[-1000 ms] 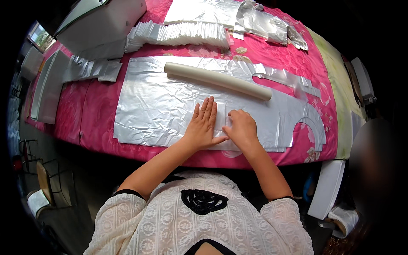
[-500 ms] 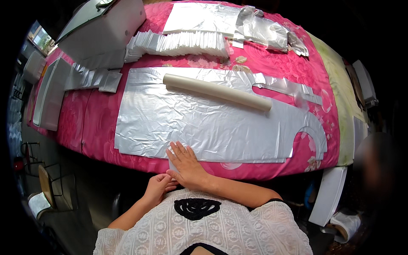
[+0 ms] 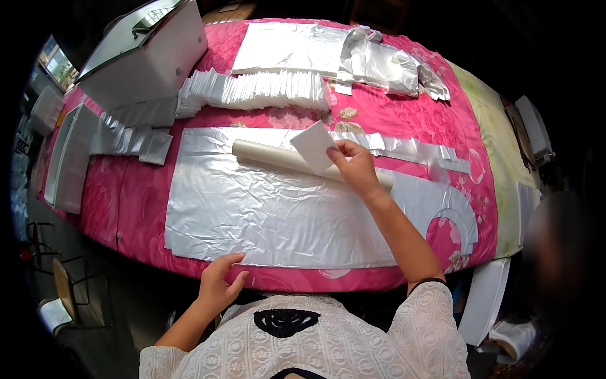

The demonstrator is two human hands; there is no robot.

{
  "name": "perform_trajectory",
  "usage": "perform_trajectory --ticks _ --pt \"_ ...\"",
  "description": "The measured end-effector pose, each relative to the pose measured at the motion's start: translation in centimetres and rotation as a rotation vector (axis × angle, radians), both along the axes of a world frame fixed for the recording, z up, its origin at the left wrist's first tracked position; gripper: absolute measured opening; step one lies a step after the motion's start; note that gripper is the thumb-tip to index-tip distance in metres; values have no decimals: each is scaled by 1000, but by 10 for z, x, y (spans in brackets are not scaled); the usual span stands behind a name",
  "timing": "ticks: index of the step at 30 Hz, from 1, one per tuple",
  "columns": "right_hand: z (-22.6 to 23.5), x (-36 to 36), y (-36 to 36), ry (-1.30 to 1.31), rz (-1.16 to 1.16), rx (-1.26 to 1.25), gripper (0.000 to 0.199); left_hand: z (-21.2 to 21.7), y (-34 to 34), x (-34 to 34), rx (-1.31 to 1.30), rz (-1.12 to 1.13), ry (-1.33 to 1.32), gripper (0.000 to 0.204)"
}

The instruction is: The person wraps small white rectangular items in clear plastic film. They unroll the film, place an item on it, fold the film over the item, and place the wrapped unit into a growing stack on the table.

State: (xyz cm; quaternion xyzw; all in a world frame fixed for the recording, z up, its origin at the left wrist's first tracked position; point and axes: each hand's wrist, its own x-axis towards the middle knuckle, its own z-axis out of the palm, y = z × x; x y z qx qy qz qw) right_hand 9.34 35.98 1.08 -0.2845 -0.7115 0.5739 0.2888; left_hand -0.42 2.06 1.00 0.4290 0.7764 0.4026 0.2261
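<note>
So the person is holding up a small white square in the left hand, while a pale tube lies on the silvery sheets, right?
Not quite: the head view shows the small white square in the right hand; the pale tube does lie on the silvery sheets.

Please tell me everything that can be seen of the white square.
The white square looks thin, flat and smooth, perhaps folded film; its material is uncertain. The right hand pinches it by its right side, the thumb on the visible face. It is turned, one corner pointing up, and covers part of the tube in this view.
</note>
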Motion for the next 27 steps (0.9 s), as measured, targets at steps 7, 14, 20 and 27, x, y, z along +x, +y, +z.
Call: perform_trajectory --ticks 7,14,20,27 --pt "-55 -64 155 -8 -553 -219 21 -1 14 8 33 -128 -22 31" --pt "-48 -78 133 -730 -577 520 43 0 10 7 -28 -144 41 31" --pt "-20 1 71 -585 -139 694 55 -6 16 4 16 -147 61 32" --pt "-41 76 51 -543 -214 830 55 -2 50 6 96 -328 120 35"
